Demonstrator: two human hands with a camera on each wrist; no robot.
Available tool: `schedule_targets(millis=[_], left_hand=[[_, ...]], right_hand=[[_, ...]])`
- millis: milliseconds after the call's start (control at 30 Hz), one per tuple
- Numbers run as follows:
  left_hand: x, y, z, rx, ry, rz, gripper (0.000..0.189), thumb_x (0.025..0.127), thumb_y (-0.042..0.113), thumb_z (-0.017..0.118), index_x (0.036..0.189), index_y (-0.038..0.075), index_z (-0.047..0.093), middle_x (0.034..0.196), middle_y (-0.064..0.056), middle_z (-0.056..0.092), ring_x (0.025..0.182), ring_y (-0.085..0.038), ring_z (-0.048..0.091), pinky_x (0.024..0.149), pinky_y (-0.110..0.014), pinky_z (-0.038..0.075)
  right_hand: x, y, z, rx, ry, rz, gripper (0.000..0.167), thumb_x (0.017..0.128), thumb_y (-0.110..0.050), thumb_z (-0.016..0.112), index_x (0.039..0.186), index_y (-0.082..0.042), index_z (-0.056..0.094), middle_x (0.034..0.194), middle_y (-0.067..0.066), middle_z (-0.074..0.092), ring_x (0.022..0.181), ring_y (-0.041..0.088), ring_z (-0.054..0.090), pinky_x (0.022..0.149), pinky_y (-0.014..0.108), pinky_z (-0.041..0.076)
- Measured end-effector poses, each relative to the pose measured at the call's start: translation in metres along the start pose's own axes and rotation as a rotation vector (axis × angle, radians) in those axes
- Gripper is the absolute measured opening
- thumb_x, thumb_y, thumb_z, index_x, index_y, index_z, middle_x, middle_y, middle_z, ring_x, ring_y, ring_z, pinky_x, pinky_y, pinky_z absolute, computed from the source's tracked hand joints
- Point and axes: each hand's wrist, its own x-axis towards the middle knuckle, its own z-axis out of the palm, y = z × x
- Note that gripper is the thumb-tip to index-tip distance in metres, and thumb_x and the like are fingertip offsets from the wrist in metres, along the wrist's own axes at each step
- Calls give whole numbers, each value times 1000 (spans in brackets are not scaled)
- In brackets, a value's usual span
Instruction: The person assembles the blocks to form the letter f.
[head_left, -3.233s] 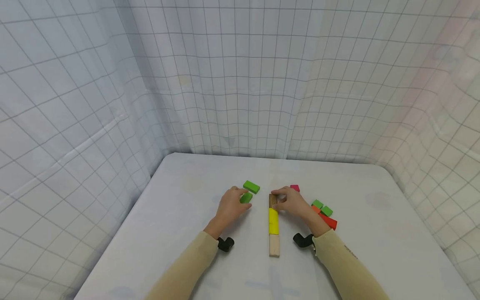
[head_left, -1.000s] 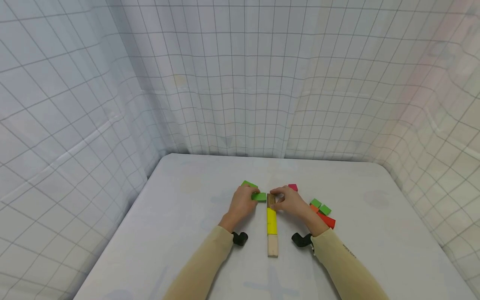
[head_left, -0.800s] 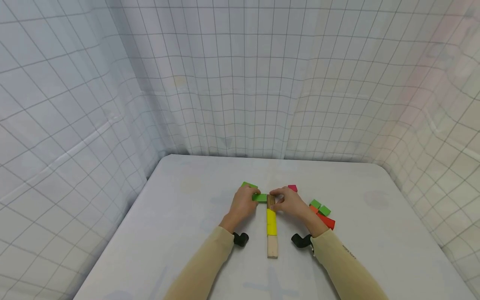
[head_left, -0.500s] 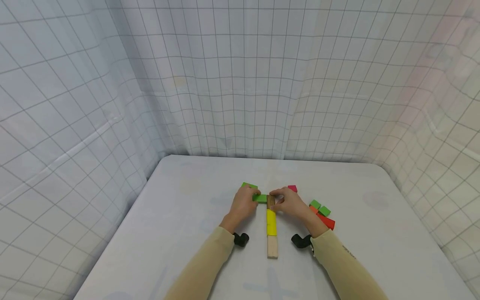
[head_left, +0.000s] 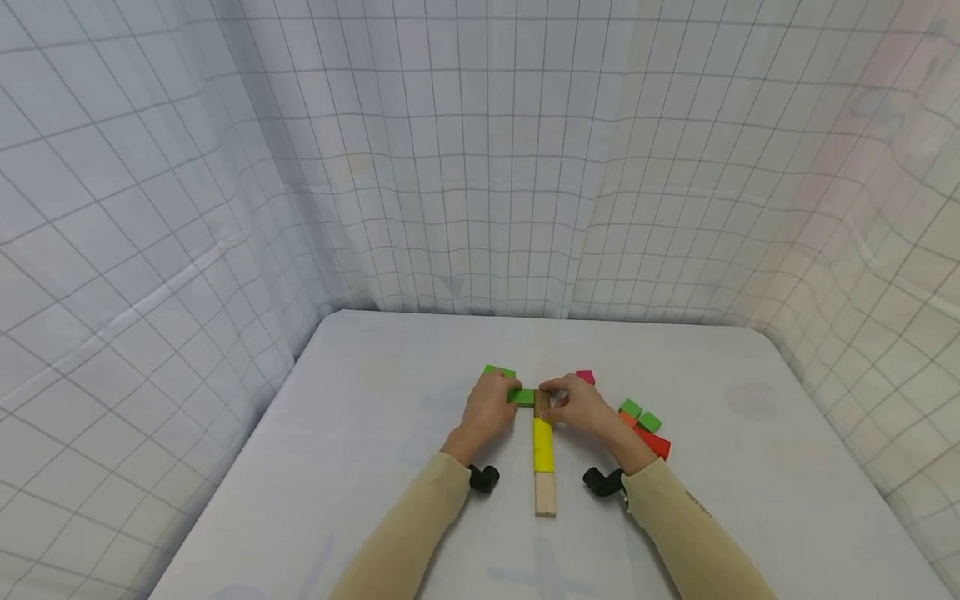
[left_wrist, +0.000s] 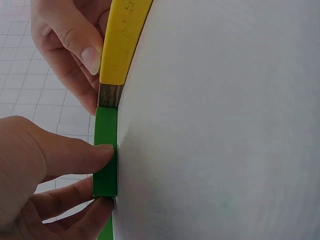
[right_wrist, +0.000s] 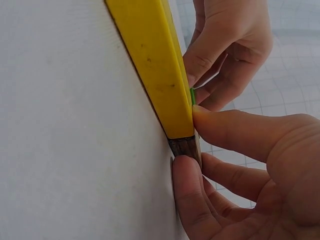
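A green block (head_left: 522, 398) is pinched between the thumb and fingers of my left hand (head_left: 486, 410). Its right end meets the side of a dark brown block (head_left: 542, 403) at the far end of a row. Toward me, that row continues with a yellow block (head_left: 543, 446) and a pale wood block (head_left: 545, 495). From the right, my right hand (head_left: 585, 406) holds the brown block, one fingertip at its far end and the thumb (right_wrist: 207, 120) against the yellow block near their joint. My right fingers partly cover the brown block.
Just behind my left hand lies a second green block (head_left: 500, 370). A pink-red block (head_left: 586, 377) sits beyond my right hand. Right of the right wrist are two small green blocks (head_left: 649, 422), an orange block (head_left: 627, 418) and a red block (head_left: 653, 442). A gridded white curtain (head_left: 480, 208) surrounds the white table (head_left: 375, 433).
Since the oldest frame, my left hand has taken hold of the near green block, moved right and turned it crosswise against the brown block. Over the last second, both hands are nearly still.
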Motion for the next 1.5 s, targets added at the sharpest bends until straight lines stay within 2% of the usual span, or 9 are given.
schedule_targets(millis=[200,367,533,733,1000,1233,1367,1500], left_hand=[[2,-2,-1,14,-14,3,30,88,9,78,118,9,75,119,-10,64,110,-23,59,94,-39,51],[2,-4,-4,-11,-33,15,34,89,11,77,122,9,73,122,-11,63,110,-24,59,95,-40,51],[-1,-5,-6,-12,-60,33,36,89,13,76,125,9,71,122,-11,62,109,-24,59,95,-40,50],[-9,-5,-11,-5,-84,38,38,91,16,75,128,11,70,127,-11,59,114,-27,57,98,-43,49],[-26,-2,-17,66,-119,67,41,97,26,69,135,13,65,141,-13,52,129,-28,50,103,-44,46],[-40,7,-18,132,-216,169,56,98,41,65,147,15,54,154,-15,40,142,-30,38,103,-45,46],[-45,8,-17,145,-280,210,70,95,52,64,153,17,45,160,-15,32,149,-35,23,111,-50,37],[-49,7,-17,155,-322,229,80,93,61,62,157,19,39,163,-16,26,151,-38,16,116,-52,28]], right_hand=[[3,1,0,16,-2,4,49,82,-10,84,129,-6,68,117,8,60,86,20,61,71,30,54],[5,1,-2,21,-9,-6,50,82,-11,84,129,-6,68,117,8,60,86,20,61,72,30,54],[4,2,-4,-3,-2,-6,50,82,-14,84,128,-6,69,119,8,63,88,21,61,73,31,54],[7,5,-13,-33,44,13,44,88,-23,80,129,-12,68,122,8,64,91,18,65,72,33,55],[24,-8,-28,-93,109,-97,36,92,-23,74,125,-8,70,111,7,70,93,24,68,79,40,56],[46,-13,-30,-147,61,-162,32,93,-23,73,122,-8,72,103,2,69,92,21,66,76,34,55],[59,-12,-27,-166,9,-194,33,94,-24,74,122,-8,72,101,0,68,91,18,65,75,32,55],[70,-16,-22,-186,-49,-213,33,94,-25,73,123,-9,72,102,-1,68,93,16,64,79,32,54]])
